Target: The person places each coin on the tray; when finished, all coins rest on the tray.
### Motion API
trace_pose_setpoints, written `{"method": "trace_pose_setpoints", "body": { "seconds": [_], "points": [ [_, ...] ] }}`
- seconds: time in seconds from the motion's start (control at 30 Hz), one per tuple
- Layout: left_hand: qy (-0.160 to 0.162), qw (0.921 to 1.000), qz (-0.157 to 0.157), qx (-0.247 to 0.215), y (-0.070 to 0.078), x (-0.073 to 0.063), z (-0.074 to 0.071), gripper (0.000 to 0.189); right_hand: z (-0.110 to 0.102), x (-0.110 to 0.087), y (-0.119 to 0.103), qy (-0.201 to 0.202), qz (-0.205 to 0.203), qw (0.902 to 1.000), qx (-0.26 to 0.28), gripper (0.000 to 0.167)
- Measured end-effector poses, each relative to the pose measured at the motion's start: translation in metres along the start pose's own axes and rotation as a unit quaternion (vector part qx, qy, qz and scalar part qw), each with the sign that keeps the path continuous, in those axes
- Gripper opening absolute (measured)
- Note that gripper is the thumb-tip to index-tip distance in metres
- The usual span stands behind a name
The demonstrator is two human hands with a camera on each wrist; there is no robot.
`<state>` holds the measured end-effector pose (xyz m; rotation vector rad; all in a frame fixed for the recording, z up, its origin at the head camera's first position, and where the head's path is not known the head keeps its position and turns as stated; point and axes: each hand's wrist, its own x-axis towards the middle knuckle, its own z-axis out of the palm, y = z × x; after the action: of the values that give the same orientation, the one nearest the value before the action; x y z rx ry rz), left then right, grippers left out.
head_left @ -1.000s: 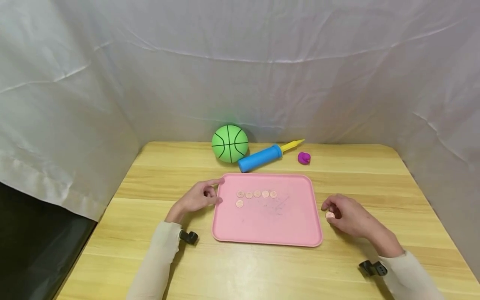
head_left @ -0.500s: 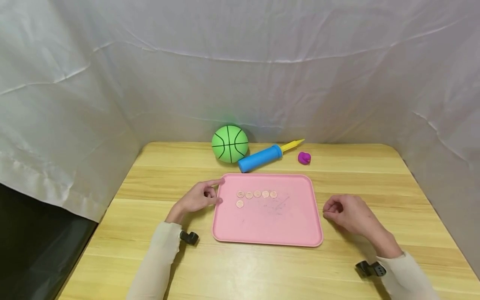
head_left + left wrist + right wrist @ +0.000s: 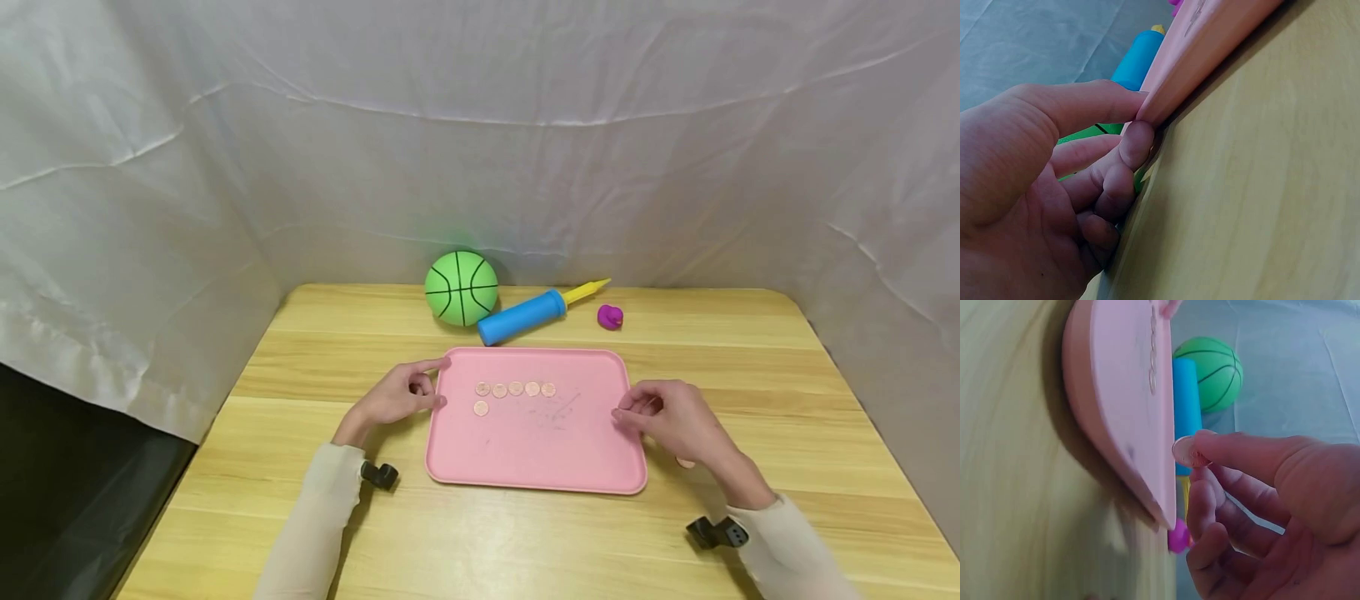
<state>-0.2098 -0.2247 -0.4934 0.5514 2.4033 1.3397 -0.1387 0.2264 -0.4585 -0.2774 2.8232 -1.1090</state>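
A pink tray (image 3: 536, 458) lies on the table. My left hand (image 3: 392, 395) pinches its left rim between thumb and finger, as the left wrist view shows close up. Several copper coins (image 3: 516, 388) form a row on the tray, and a single coin (image 3: 481, 408) lies below the row's left end. Over the tray's right rim, my right hand (image 3: 670, 419) holds another coin (image 3: 1186, 452) between thumb and fingertip; this coin shows only in the right wrist view. Beneath the right hand, a further coin (image 3: 686, 462) on the table is partly covered.
Behind the tray are a green ball (image 3: 461, 288) with black lines and a blue hand pump (image 3: 522, 317) with a yellow nozzle. A small purple rubber duck (image 3: 611, 317) sits to their right. A grey cloth (image 3: 525, 167) hangs behind the wooden table (image 3: 480, 542).
My right hand has picked up a coin beside the tray and moved left over the right rim. The left hand keeps its place at the left rim.
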Motion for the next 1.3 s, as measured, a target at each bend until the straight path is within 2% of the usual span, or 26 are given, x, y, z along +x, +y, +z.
{"method": "trace_pose_setpoints", "body": {
  "seconds": [0.2, 0.47, 0.7, 0.97, 1.3],
  "points": [
    [0.001, 1.0000, -0.001, 0.000, 0.000, -0.001, 0.000, 0.073, 0.010, 0.008, -0.010, -0.024, 0.022, 0.9981, 0.053, 0.024],
    [-0.003, 1.0000, 0.002, 0.003, -0.002, 0.002, 0.000, 0.073, 0.025, 0.027, -0.011, -0.058, 0.056, 0.9894, 0.121, 0.028],
    [-0.001, 0.9999, -0.007, 0.008, -0.001, 0.002, 0.000, 0.072, 0.038, 0.039, -0.018, -0.065, 0.041, 0.9841, 0.160, 0.022],
    [-0.001, 1.0000, -0.002, 0.010, -0.002, 0.001, 0.000, 0.071, 0.057, 0.051, -0.031, -0.066, 0.031, 0.9783, 0.194, 0.020],
    [0.001, 1.0000, -0.004, 0.004, -0.001, 0.001, 0.000, 0.071, 0.078, 0.065, -0.057, -0.079, 0.063, 0.9703, 0.220, 0.018]
  ]
}}
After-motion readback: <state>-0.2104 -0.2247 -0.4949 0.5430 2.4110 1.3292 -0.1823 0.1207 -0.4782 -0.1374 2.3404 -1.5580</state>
